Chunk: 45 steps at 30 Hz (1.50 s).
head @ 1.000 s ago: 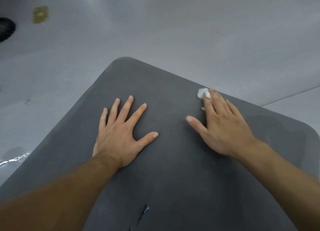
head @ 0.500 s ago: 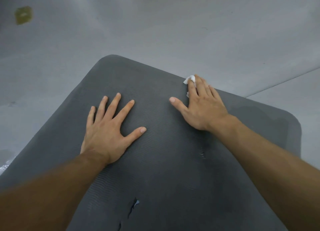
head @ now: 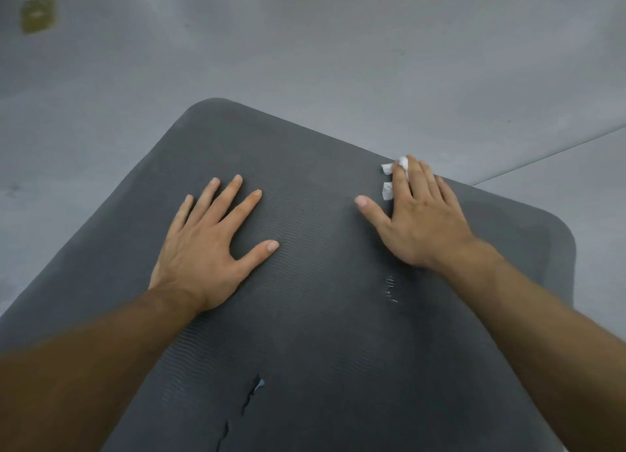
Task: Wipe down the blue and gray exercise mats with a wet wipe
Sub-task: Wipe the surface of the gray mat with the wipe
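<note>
Gray mat [head: 321, 282] on the floor [head: 305, 45]; its long axis apparently runs away from the person, the rounded far end pointing ahead and slightly left. Left hand [head: 210, 241] lies spread flat at mid-mat. Right hand [head: 420, 214], fingers straight and together, presses the wet wipe [head: 388, 190] on the mat's far edge. A darker, seemingly damp patch [head: 528, 224] at the mat's far right corner suggests wiping has begun; the rest, and a blue mat not in view, likely remain.

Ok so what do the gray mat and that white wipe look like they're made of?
Gray mat: probably soft foam, matte; fine ribbing and torn slits suggest it. White wipe: looks like thin nonwoven tissue, crumpled under the right hand.
</note>
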Motion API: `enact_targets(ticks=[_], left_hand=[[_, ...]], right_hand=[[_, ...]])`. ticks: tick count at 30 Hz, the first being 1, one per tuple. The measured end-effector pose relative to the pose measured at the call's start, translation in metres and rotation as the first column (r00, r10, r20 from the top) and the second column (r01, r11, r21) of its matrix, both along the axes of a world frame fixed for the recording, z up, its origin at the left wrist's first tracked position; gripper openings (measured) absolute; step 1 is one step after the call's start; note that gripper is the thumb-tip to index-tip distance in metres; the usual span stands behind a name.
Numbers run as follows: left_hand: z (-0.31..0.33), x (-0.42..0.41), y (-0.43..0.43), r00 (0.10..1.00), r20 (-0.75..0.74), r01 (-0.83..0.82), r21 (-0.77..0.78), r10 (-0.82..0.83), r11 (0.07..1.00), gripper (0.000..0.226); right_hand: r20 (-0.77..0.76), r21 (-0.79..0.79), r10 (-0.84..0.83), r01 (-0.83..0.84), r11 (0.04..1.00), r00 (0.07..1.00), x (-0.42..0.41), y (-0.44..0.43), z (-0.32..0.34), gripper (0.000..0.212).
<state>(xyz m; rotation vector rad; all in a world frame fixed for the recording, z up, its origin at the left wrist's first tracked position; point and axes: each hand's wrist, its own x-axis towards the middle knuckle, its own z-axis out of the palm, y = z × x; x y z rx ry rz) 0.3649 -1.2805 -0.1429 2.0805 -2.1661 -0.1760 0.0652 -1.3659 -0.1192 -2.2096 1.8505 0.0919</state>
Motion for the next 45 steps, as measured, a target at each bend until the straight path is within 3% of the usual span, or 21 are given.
enact_targets(ticks=[5,8,14,19,24,30,37,45], left_hand=[[0.000,0.001,-0.001,1.000,0.008,-0.008,0.010,0.008,1.000,0.084],[0.000,0.001,-0.001,1.000,0.001,-0.017,0.005,0.017,1.000,0.084],[-0.001,0.001,-0.001,1.000,-0.007,-0.019,-0.001,0.019,1.000,0.083],[-0.003,0.002,-0.002,1.000,-0.017,-0.014,-0.006,0.014,1.000,0.084],[-0.004,0.002,-0.003,1.000,-0.006,-0.015,-0.019,0.015,1.000,0.084],[-0.002,0.002,-0.003,1.000,-0.006,-0.016,-0.006,0.016,1.000,0.084],[0.000,0.001,-0.002,1.000,-0.010,-0.019,0.002,0.019,1.000,0.085],[-0.001,0.001,-0.003,1.000,-0.009,-0.017,0.000,0.017,1.000,0.085]], right_hand=[[0.022,0.030,0.006,-0.006,1.000,1.000,0.000,-0.002,0.001,0.099],[0.056,0.046,0.049,-0.052,0.998,0.997,-0.014,0.034,0.009,0.102],[-0.030,0.050,0.109,-0.107,0.993,0.994,-0.035,0.111,0.008,0.100],[-0.013,-0.024,0.020,-0.020,0.999,1.000,-0.026,0.060,0.001,0.102],[-0.016,0.024,-0.071,0.072,0.997,0.997,-0.025,-0.013,-0.001,0.098],[0.019,-0.020,-0.026,0.026,0.999,0.999,-0.038,0.031,0.001,0.099],[-0.068,-0.004,0.041,-0.042,0.999,0.997,-0.062,0.103,0.001,0.102],[0.042,0.034,-0.058,0.056,0.998,0.997,-0.032,0.008,-0.002,0.105]])
